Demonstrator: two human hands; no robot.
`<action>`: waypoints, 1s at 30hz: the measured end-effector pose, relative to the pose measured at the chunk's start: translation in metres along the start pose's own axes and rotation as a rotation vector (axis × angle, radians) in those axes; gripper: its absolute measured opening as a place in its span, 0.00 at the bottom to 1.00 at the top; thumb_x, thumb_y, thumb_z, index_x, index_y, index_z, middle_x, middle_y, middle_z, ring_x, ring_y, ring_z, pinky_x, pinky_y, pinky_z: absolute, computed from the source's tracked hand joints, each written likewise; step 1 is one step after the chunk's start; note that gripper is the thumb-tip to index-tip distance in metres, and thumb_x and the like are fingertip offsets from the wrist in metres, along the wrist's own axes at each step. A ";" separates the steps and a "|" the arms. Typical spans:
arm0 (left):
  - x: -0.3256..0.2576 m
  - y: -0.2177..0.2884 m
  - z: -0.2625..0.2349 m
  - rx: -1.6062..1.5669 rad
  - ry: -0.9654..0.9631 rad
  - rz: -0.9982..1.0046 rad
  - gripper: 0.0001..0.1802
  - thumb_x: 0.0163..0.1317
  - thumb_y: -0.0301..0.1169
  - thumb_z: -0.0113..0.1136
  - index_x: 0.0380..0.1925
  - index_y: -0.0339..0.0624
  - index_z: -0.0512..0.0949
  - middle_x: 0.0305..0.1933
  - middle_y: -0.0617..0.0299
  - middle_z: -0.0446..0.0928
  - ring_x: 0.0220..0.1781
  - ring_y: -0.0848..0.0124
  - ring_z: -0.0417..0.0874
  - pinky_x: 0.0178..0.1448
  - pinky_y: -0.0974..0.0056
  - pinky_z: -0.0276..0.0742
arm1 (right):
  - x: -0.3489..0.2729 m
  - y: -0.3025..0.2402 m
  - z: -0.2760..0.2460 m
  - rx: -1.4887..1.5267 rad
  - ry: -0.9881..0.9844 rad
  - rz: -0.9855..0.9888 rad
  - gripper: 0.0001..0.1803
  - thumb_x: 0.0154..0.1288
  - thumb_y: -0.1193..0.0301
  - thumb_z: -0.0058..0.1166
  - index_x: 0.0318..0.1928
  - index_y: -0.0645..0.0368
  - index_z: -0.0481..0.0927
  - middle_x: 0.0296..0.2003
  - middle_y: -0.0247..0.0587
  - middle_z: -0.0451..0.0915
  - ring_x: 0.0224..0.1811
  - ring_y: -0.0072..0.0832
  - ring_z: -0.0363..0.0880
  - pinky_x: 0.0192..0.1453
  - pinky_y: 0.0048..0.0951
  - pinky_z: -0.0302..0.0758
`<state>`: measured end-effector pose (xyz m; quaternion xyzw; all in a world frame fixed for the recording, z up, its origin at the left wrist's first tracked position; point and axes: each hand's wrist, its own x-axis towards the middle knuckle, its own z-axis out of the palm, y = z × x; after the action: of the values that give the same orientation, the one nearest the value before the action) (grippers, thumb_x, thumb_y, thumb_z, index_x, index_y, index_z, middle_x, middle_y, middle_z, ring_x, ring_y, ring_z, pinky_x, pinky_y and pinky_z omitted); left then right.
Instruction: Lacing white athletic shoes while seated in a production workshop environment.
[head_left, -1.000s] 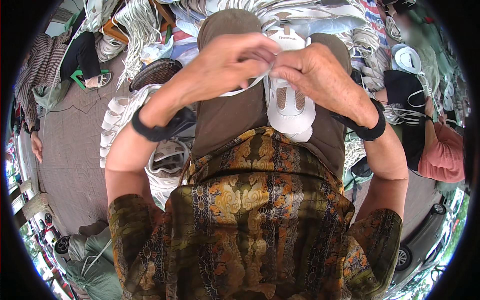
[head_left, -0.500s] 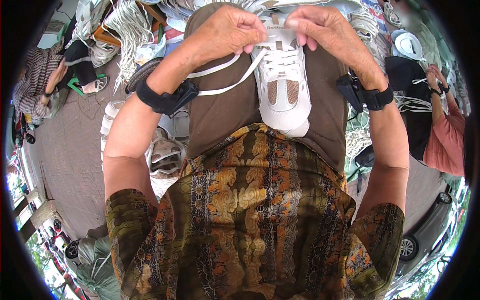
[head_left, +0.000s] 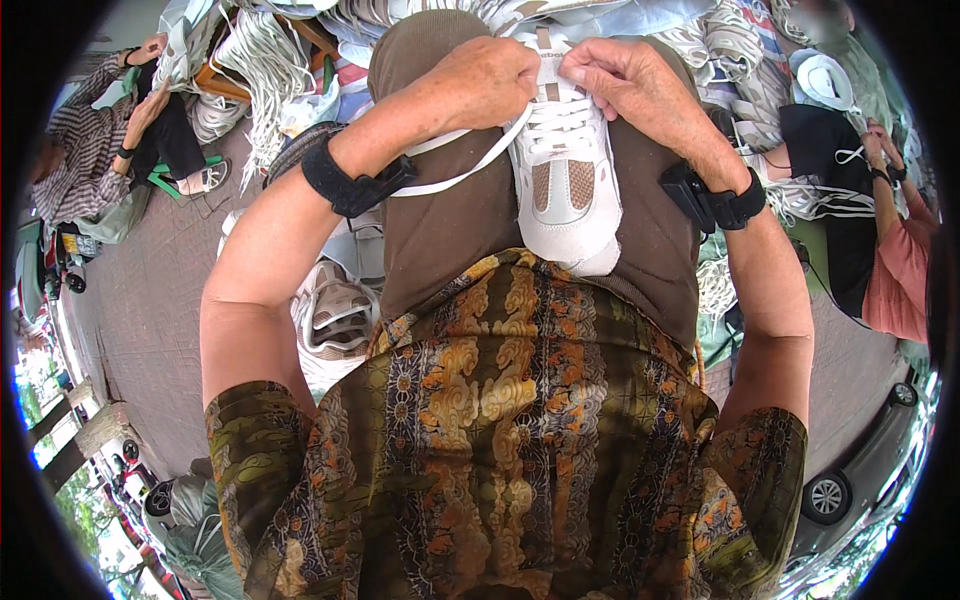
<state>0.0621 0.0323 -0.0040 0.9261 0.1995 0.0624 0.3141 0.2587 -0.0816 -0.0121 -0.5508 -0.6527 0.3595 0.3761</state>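
A white sneaker [head_left: 566, 232] with tan mesh panels rests on my brown-trousered lap, its toe toward me. White lace crosses its lower eyelets. My left hand [head_left: 498, 82] is closed in a pinch on the shoelace [head_left: 478, 176] at the shoe's upper left, and the slack lace trails leftward over my thigh. At the upper right side of the shoe, my right hand [head_left: 630, 80] has thumb and forefinger pressed together by the eyelets. What is between those fingertips is too small to make out. The shoe's tongue shows between both hands.
More sneakers [head_left: 335, 312] stand by my left leg. Bundles of white laces [head_left: 262, 85] hang at the far left. A person in a checked shirt [head_left: 82, 165] sits left, another in a pink top [head_left: 900, 270] right. A grey car [head_left: 862, 462] is parked at lower right.
My left hand has moved slightly right and its fingers have turned in toward the shoe. My right hand has shifted a little left and lower, closer to the eyelets.
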 end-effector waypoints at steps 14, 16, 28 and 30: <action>0.018 -0.001 0.003 -0.138 -0.181 -0.085 0.08 0.56 0.30 0.57 0.26 0.36 0.80 0.23 0.51 0.78 0.27 0.61 0.78 0.34 0.56 0.73 | 0.000 0.006 0.001 -0.006 0.016 -0.068 0.11 0.75 0.65 0.51 0.44 0.58 0.82 0.23 0.21 0.68 0.24 0.11 0.62 0.28 0.17 0.63; 0.018 -0.003 0.009 -0.213 -0.071 0.113 0.07 0.57 0.29 0.58 0.25 0.36 0.78 0.21 0.54 0.75 0.25 0.65 0.74 0.33 0.58 0.71 | 0.000 0.007 0.001 -0.016 0.021 -0.085 0.11 0.75 0.65 0.51 0.43 0.57 0.82 0.23 0.21 0.68 0.25 0.11 0.62 0.28 0.17 0.63; -0.014 0.001 0.006 0.027 0.170 0.080 0.10 0.61 0.30 0.54 0.24 0.35 0.76 0.23 0.46 0.75 0.29 0.47 0.79 0.37 0.48 0.73 | -0.006 0.005 0.011 -0.458 0.242 -0.219 0.07 0.67 0.72 0.51 0.35 0.63 0.75 0.24 0.51 0.76 0.29 0.46 0.77 0.34 0.44 0.72; -0.013 0.001 0.008 0.036 0.159 0.062 0.10 0.63 0.32 0.54 0.33 0.35 0.78 0.24 0.45 0.74 0.27 0.52 0.74 0.37 0.52 0.73 | -0.006 0.004 0.014 -0.562 0.257 -0.229 0.04 0.63 0.74 0.51 0.33 0.61 0.73 0.25 0.57 0.75 0.31 0.57 0.74 0.34 0.53 0.70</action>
<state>0.0520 0.0221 -0.0095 0.9295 0.1962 0.1416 0.2784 0.2490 -0.0880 -0.0220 -0.5969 -0.7312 0.0481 0.3267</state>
